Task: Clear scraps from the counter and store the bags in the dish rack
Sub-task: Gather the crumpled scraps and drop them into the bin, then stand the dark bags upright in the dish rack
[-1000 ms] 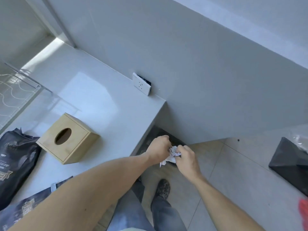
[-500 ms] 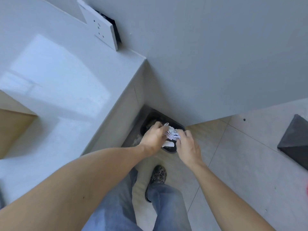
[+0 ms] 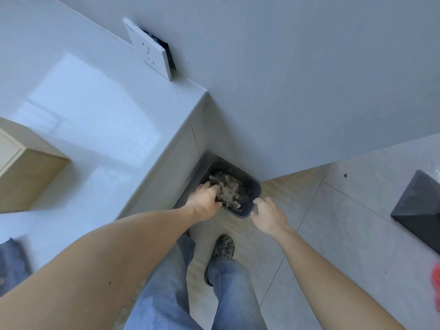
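A dark waste bin (image 3: 252, 186) stands on the floor in the corner between the counter's end and the wall. Crumpled paper scraps (image 3: 227, 189) lie inside it. My left hand (image 3: 206, 200) hangs over the bin's near left rim, fingers apart, with nothing in it. My right hand (image 3: 267, 214) hovers beside the bin's near right corner, fingers loosely spread and empty. A dark bag's corner (image 3: 10, 263) shows on the white counter (image 3: 100, 120) at the far left edge.
A wooden tissue box (image 3: 26, 172) sits on the counter at left. A white socket plate (image 3: 148, 47) juts from the wall. A dark object (image 3: 419, 208) and something red (image 3: 435, 278) lie on the tiled floor at right. My shoe (image 3: 222, 246) stands before the bin.
The crumpled paper that both hands held over the bin now lies in the bin. My hands have parted and opened, the right one moving away to the right.
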